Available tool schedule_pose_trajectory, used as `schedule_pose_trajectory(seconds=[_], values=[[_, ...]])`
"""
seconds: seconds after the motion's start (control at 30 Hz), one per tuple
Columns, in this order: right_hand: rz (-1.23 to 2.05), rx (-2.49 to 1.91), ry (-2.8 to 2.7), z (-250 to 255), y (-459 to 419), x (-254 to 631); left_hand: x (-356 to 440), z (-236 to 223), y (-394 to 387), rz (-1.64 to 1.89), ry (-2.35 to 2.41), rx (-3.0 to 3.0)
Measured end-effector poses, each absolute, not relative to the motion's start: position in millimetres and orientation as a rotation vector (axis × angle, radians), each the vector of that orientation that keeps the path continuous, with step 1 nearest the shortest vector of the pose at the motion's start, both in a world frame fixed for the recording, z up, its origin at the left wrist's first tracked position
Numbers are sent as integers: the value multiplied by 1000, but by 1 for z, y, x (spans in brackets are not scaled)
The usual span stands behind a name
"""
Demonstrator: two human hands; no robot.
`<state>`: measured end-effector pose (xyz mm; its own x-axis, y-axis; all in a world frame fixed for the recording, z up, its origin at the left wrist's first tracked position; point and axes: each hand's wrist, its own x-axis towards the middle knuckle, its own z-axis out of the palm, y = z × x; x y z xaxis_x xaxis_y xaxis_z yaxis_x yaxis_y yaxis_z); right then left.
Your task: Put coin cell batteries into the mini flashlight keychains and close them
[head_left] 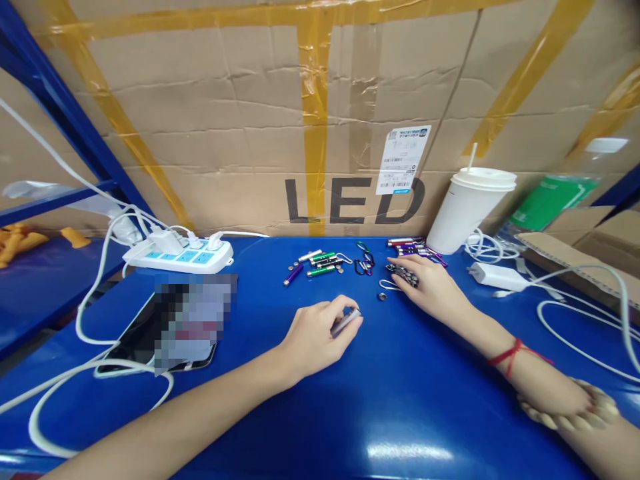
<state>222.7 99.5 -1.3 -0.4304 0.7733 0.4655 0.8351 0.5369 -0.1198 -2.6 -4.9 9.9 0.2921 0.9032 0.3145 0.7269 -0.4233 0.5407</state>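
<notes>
My left hand (323,333) is closed around a small silver metal tube (346,323), like a mini flashlight body, above the blue table. My right hand (425,283) rests on a little heap of small dark metal parts (409,275), its index finger and thumb apart on either side of them; its other fingers are partly hidden. Close to it lie a small round metal cap (383,297) and a pale wire clip (389,285). Further back are several coloured metal tubes (323,271) with button cells (341,270) among them, and small coloured carabiner clips (365,267).
A white lidded cup (467,213) stands behind more tubes (413,247). White chargers (500,277) and cables are at right, beside a green-labelled bottle (555,200). At left lie a power strip (185,257) and a tablet-like device (135,333). A cardboard box (240,133) walls the back.
</notes>
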Motion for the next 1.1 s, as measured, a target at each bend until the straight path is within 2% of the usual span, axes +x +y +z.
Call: schedule_pose_trajectory(seconds=[0.4, 1.1], values=[[-339, -1221, -2462, -17, 99, 221, -3, 12, -7, 873, 1476, 2231], [-350, -1237, -2463, -15, 99, 220, -3, 10, -8, 864, 1484, 2247]])
